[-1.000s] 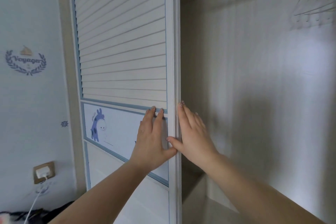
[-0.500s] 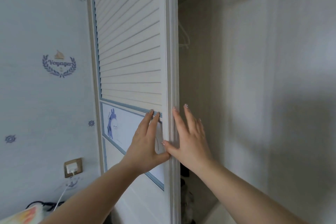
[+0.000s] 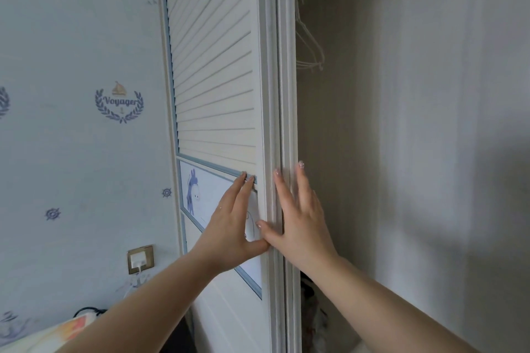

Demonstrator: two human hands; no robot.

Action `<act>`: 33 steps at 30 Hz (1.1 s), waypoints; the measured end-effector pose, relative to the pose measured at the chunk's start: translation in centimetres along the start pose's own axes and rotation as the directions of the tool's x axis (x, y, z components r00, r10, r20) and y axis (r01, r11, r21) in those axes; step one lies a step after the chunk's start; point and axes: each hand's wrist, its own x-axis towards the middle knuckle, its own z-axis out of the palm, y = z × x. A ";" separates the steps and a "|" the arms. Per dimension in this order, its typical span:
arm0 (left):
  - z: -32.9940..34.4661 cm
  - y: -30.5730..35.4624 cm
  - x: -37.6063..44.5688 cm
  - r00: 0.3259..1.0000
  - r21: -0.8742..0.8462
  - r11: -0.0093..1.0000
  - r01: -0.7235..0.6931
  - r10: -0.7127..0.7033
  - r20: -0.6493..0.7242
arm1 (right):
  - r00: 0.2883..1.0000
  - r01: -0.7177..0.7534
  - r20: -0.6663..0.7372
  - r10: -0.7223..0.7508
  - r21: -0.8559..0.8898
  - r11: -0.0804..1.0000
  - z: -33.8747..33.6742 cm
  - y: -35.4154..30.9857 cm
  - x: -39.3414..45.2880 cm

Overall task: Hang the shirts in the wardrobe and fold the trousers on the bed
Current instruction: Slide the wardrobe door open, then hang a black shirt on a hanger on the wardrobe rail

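Both hands are flat on the wardrobe door (image 3: 218, 71), at its right-hand upright edge. Left hand (image 3: 233, 226): fingers straight and together, palm on the door face over the pale blue cartoon panel (image 3: 200, 195), fingertips reaching the blue strip where the louvred slats end, thumb out toward the door edge. It grips nothing. Right hand (image 3: 298, 218): fingers straight and slightly spread, lying along the door's edge frame (image 3: 282, 94) on the side facing the opening, thumb crossing the frame so it touches the left thumb. It also pinches nothing, just presses.

The wardrobe (image 3: 415, 123) is open to the right of the door; its pale inner wall is in view. White wire hangers (image 3: 311, 46) hang high inside, just beside the door edge, bare. Low inside, just right of the door's foot, some dark and patterned stuff (image 3: 312, 309) is piled; I cannot tell what it is.

Left of the door: wallpaper with anchors and a "Voyager" crest (image 3: 119, 104), a wall socket (image 3: 140, 258) with a white plug and cable in it. Below the socket, at the frame's bottom-left corner, a patch of colourful fabric (image 3: 68, 329). No shirts or trousers in view.
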 end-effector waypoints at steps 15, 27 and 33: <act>0.3 0.7 -0.2 0.997 -0.097 0.992 0.077 -0.078 -0.005 | 0.998 -0.027 0.063 0.015 0.187 0.982 -0.8 0.1 0.0; 0.3 3.9 -9.6 0.850 -0.593 0.716 0.367 -0.518 -0.099 | 0.985 -0.120 0.169 -0.025 0.787 0.605 -0.4 -3.5 -7.0; -1.2 4.0 -17.6 0.694 -0.586 0.588 0.558 -0.717 -0.059 | 0.931 -0.243 0.342 -0.126 0.841 0.484 3.2 -7.1 -11.1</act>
